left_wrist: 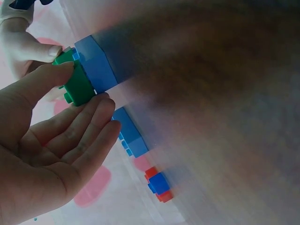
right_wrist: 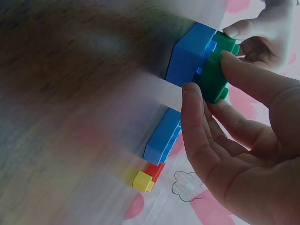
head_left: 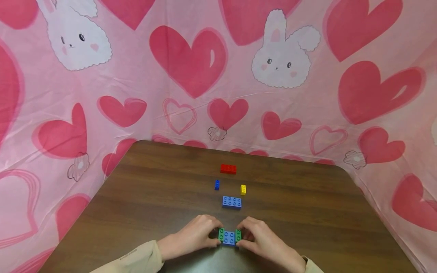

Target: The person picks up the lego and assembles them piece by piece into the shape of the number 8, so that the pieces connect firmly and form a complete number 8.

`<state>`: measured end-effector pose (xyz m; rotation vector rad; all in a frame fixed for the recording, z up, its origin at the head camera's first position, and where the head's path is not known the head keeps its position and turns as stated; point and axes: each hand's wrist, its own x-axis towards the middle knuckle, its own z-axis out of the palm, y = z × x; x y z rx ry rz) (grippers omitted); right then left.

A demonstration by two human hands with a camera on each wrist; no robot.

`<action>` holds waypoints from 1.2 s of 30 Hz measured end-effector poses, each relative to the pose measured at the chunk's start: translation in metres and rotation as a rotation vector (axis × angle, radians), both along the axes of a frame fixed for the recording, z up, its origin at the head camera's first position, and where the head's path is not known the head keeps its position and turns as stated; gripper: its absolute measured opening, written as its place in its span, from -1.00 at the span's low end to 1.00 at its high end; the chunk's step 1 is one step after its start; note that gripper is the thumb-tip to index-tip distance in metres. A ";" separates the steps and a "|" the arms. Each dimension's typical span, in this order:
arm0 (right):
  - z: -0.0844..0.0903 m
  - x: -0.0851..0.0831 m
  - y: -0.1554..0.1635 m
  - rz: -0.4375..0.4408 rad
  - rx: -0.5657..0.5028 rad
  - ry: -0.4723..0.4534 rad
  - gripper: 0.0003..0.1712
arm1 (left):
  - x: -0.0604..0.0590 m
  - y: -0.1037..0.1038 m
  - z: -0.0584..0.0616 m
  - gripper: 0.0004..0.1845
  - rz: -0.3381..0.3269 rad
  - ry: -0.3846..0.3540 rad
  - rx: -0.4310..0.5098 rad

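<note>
Near the table's front edge, a light-blue building brick carries two small green bricks. My left hand pinches the left green brick between thumb and fingertips. On the other side, the right green brick is pinched by my right hand. Both wrist views show the green above the blue brick, with blue studs visible between them. Beyond the hands lies another light-blue eight-stud brick, studs up. Fingers partly cover the outer sides of the green bricks.
Farther back on the brown wooden table are a small dark-blue brick, a small yellow brick and a red brick. A pink cloth with hearts and rabbits hangs behind and beside the table.
</note>
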<state>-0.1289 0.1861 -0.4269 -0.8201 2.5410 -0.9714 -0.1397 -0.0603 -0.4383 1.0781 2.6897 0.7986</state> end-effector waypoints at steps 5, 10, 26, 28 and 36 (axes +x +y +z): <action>-0.001 0.001 0.000 -0.014 -0.013 -0.022 -0.69 | 0.000 0.000 -0.001 -0.69 -0.004 0.016 -0.002; -0.001 0.002 0.000 -0.034 -0.006 -0.015 -0.68 | 0.000 0.000 -0.001 -0.69 -0.001 0.012 0.001; -0.005 0.001 -0.001 -0.042 -0.007 0.005 -0.69 | -0.002 0.000 -0.002 -0.70 0.004 -0.028 0.014; -0.007 0.001 0.000 -0.040 -0.022 0.011 -0.70 | -0.003 0.000 -0.002 -0.70 0.000 -0.023 0.016; -0.008 0.000 0.000 -0.040 -0.048 0.011 -0.71 | -0.002 0.000 -0.003 -0.69 -0.010 -0.012 0.016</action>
